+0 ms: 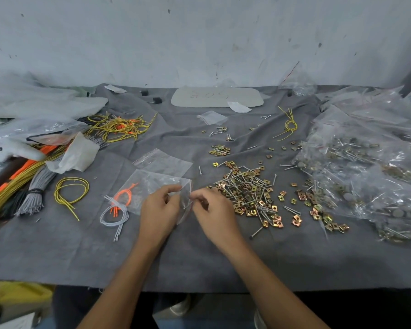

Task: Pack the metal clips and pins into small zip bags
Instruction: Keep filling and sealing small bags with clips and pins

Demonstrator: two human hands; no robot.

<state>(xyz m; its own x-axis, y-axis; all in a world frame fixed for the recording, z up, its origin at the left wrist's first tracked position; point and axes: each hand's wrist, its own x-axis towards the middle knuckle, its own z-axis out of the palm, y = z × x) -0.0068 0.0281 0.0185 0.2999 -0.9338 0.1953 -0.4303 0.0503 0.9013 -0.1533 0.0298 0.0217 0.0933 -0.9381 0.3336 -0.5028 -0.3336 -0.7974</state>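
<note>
Left hand (pixel 160 207): fingers curled, pinching the edge of a small zip bag (pixel 184 216).
Right hand (pixel 214 210): fingertips pinching a metal pin (pixel 187 204) at the bag.
Pile of clips and pins (pixel 249 193): just right of the right hand.

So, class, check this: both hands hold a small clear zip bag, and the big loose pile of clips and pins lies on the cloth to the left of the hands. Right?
One slip. In the head view the pile of clips and pins lies right of the hands, not left. The left hand and right hand do both hold the small clear zip bag.
</note>
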